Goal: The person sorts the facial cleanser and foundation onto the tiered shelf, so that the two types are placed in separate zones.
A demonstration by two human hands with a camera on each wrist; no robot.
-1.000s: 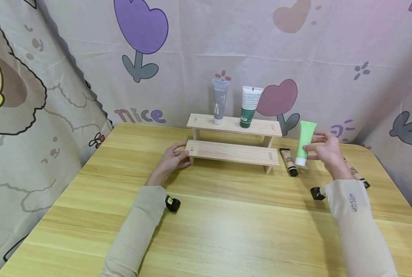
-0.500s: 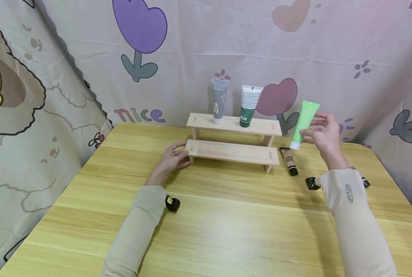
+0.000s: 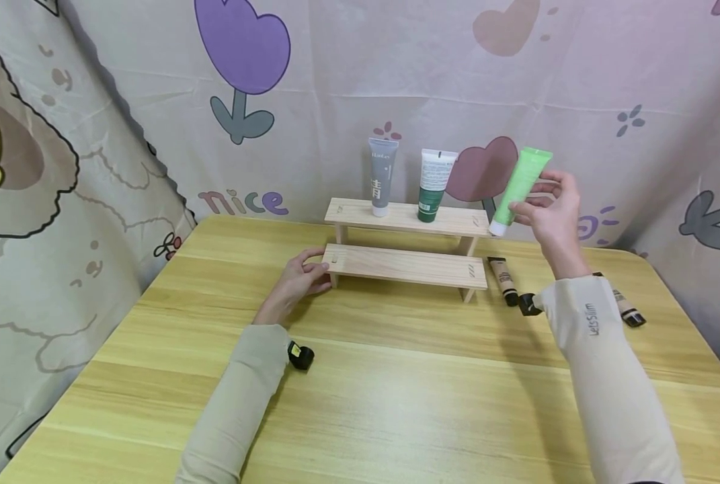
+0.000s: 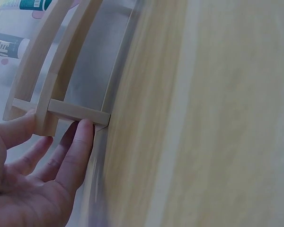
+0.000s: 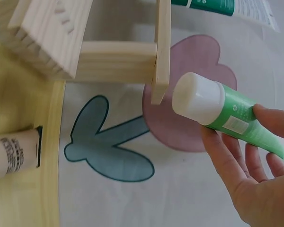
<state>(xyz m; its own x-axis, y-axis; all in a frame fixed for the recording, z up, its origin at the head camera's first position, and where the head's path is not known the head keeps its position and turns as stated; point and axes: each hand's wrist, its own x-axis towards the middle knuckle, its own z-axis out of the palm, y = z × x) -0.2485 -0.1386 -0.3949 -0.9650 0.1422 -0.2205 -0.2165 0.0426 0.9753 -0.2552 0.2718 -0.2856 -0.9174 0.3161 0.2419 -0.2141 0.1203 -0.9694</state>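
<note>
My right hand [image 3: 554, 218] pinches a light green squeeze tube [image 3: 522, 183] between thumb and fingers. The tube hangs in the air, tilted, its white cap [image 5: 199, 99] pointing down and left near the upper tier's right end. My left hand [image 3: 294, 286] grips the left end of a two-tier wooden shelf [image 3: 405, 264]. In the left wrist view its thumb lies on the board's edge and fingers touch the leg [image 4: 78, 112]. On the upper tier a grey tube [image 3: 383, 173] and a green-and-white tube [image 3: 435, 180] stand upright on their caps.
A beige tube with a black cap [image 3: 503, 281] lies on the wooden table [image 3: 366, 403] right of the shelf. Another beige tube [image 3: 624, 306] lies farther right, partly behind the right forearm. A patterned curtain [image 3: 347, 81] hangs close behind the shelf.
My right hand has raised the green tube and carried it leftward toward the shelf's upper tier, tilting it more. The left hand has stayed at the shelf's end.
</note>
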